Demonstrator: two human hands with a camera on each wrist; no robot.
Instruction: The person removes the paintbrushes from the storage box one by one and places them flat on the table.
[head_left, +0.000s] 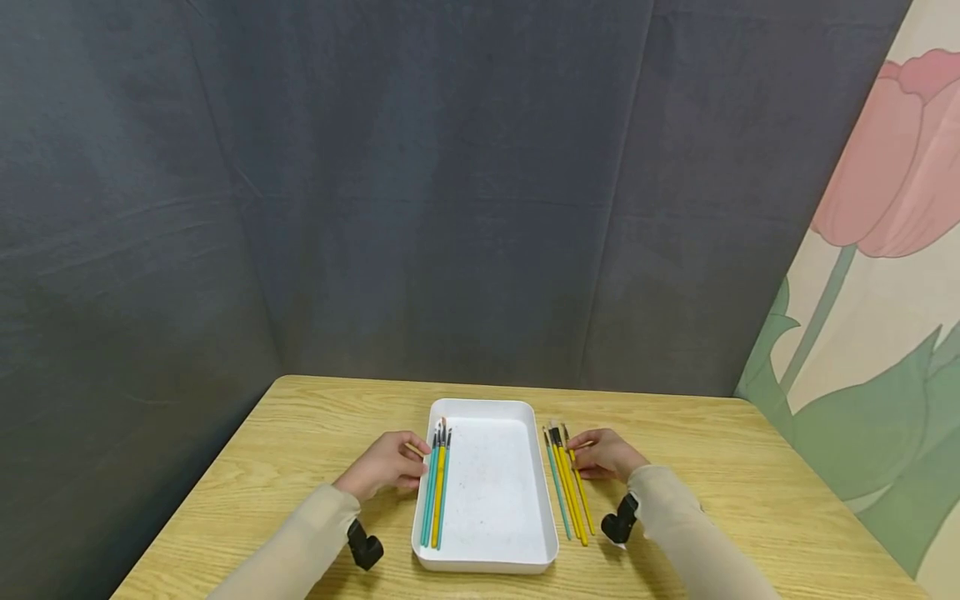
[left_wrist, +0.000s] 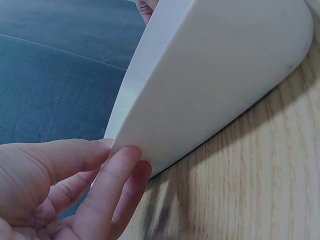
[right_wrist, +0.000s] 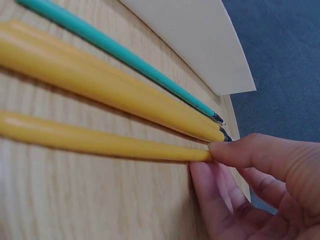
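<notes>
My left hand (head_left: 386, 462) pinches the left wall of a white tray (left_wrist: 200, 75) between thumb and fingers. Along that side, inside the tray, several teal and yellow paintbrushes (head_left: 437, 500) lie with bristles toward the far end. To the right of the tray my right hand (head_left: 606, 455) pinches a slim yellow paintbrush (right_wrist: 110, 142) near its bristle end, close over the table; its tip is behind the fingers in the right wrist view. Just left of it lie thicker yellow paintbrushes (right_wrist: 100, 85) and a teal paintbrush (right_wrist: 120, 50), roughly side by side.
The tray stands on a light wood-grain table (head_left: 337, 417). Dark grey cloth (head_left: 450, 208) hangs behind it and on the left. A wall with a painted tulip (head_left: 885, 167) rises on the right. Each wrist wears a small black camera (head_left: 365, 546).
</notes>
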